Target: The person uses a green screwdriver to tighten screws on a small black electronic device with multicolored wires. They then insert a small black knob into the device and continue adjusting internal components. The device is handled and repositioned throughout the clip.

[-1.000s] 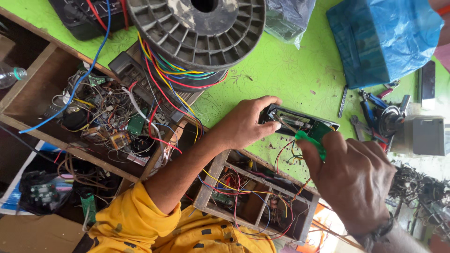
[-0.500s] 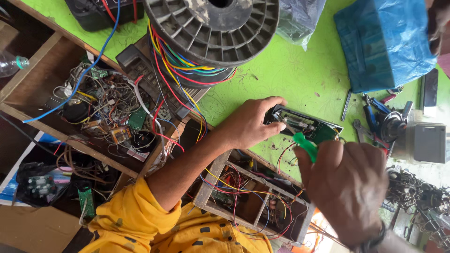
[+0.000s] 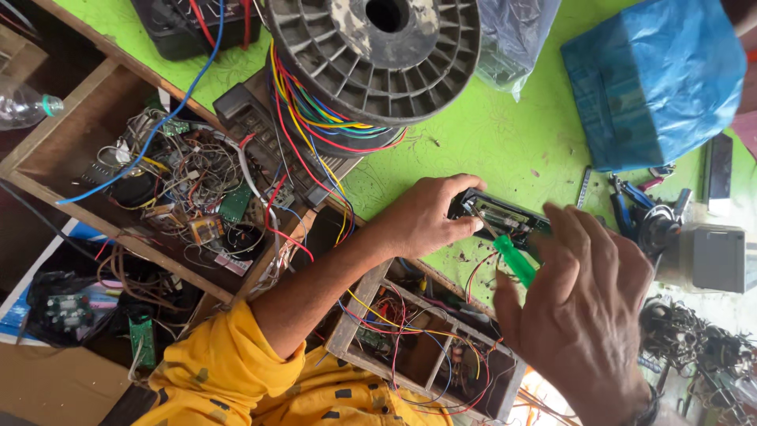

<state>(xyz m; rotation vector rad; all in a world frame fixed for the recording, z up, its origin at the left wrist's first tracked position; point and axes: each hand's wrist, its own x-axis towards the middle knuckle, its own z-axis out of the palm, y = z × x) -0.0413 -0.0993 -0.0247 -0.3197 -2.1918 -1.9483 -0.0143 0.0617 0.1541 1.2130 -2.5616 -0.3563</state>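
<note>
The left hand grips the near end of a small black circuit unit, fingers curled over its top edge and thumb under it, pinning it to the green counter. The unit lies at 3 o'clock from that hand, touching the fingertips. The right hand hangs at 5 o'clock from the unit, fingers half spread, holding a green-handled screwdriver whose shaft slants up to 11 o'clock into the unit's open face. How tightly the right hand closes on the handle cannot be told, since the back of the hand hides the grip.

At 6 o'clock from the left hand, just under the forearm, sits a wooden tray split into compartments, holding red, blue and yellow wires and small boards. At 9 o'clock lies a larger wooden box crammed with tangled wires, green boards and loose parts; a blue cable runs out of it toward 12 o'clock. At 12 o'clock from the left hand stands a grey spool, with coloured wires trailing down from under it. A blue bag sits at 2 o'clock, and pliers lie just beyond the unit at 3 o'clock. A plastic bottle lies at the far left edge.
</note>
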